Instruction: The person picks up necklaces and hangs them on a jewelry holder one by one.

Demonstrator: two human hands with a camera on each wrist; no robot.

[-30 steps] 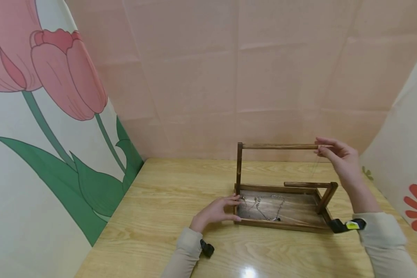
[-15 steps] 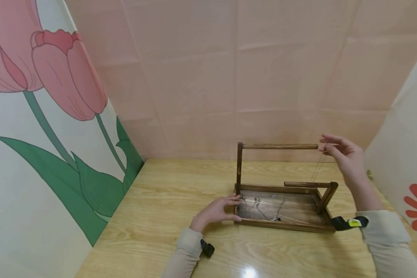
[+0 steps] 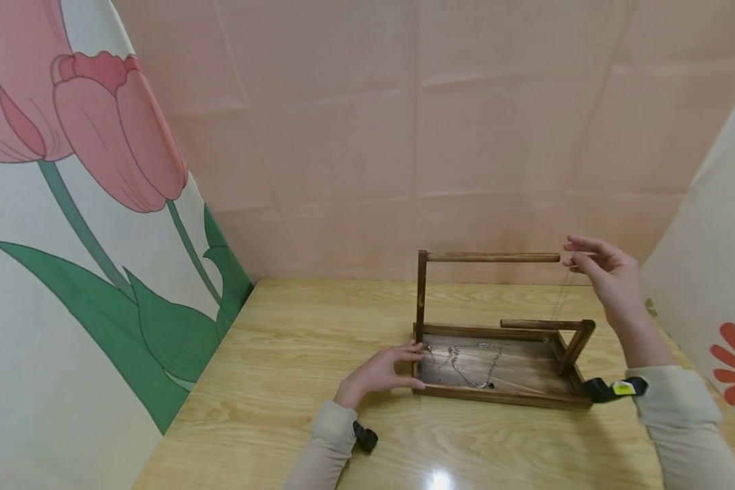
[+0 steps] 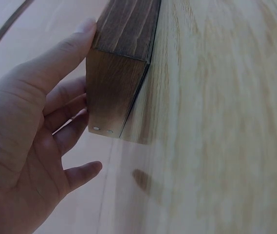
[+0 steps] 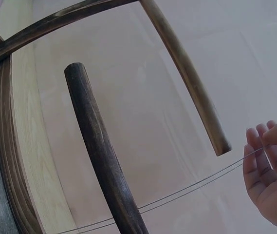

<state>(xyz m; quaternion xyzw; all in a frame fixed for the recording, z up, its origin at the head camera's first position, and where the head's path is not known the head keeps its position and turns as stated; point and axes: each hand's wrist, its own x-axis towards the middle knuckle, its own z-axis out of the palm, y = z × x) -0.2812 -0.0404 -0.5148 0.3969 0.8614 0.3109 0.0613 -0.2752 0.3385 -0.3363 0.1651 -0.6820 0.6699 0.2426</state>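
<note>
My right hand (image 3: 609,272) pinches a thin necklace (image 5: 216,175), just off the free end of the upper bar of a dark wooden jewelry stand (image 3: 496,397). Two fine strands of the necklace slant down from the fingertips past the lower bar (image 5: 99,146); their lower end is hidden. My left hand (image 3: 380,371) holds the stand's tray at its left end, the thumb at the near corner and the fingers over the end wall. In the left wrist view the thumb and fingers (image 4: 65,105) touch the tray's corner, while the little finger sticks out free.
A silver chain (image 3: 484,384) with a small dark pendant lies inside the tray, with more tangled chain at its left. The upper bar (image 3: 496,258) juts right from a tall post. The stand is on a wood-grain table (image 3: 294,340), before a pink cloth backdrop (image 3: 343,170).
My right hand has moved right, drawing the necklace off the end of the upper bar, then stays nearly still. My left hand and the stand keep their places.
</note>
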